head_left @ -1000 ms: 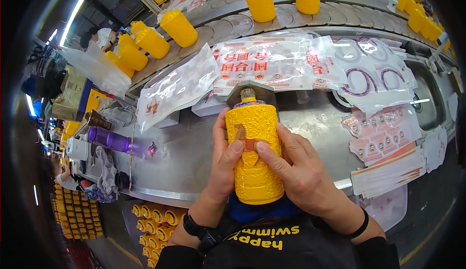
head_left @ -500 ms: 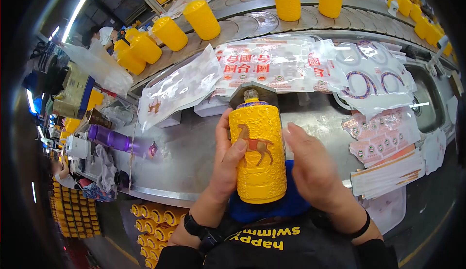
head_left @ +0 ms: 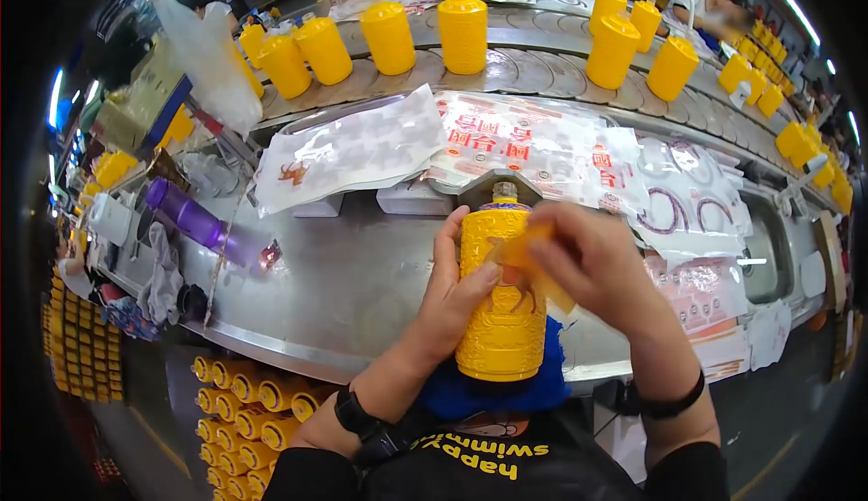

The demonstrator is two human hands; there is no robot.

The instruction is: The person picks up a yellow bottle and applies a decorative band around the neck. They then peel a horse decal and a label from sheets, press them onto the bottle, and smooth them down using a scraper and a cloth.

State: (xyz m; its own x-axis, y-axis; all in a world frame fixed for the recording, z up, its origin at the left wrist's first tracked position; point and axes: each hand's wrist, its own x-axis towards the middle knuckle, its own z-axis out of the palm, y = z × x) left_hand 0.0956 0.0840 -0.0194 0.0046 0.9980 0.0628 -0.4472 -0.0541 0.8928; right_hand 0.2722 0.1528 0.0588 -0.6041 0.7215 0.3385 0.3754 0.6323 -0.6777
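Observation:
A yellow embossed bottle [head_left: 500,347] with a clear glass neck stands tilted in front of me over a blue cloth [head_left: 555,361]. My left hand [head_left: 448,293] is wrapped around its left side, thumb on the front. A brown horse decal [head_left: 526,300] shows on the bottle's face, partly covered. Pinched in my right hand [head_left: 592,261] is a flat yellow-orange piece [head_left: 542,270], blurred by motion, that overlaps the horse's upper part. Behind the bottle's neck lies a grey angular metal piece [head_left: 533,186].
Decal sheets [head_left: 348,153] and red-printed sheets [head_left: 488,139] lie along the back of the metal table [head_left: 298,293]. Yellow bottles [head_left: 463,35] stand on the conveyor [head_left: 533,62] beyond. A purple bottle [head_left: 185,216] lies left, a sink [head_left: 768,248] is right, and stacked yellow bottles [head_left: 244,424] sit below left.
My right hand, beside the bottle before, has come over its front with the flat yellow-orange piece. My left hand still holds the bottle. The view has shifted, and bottles on the conveyor appear in different places.

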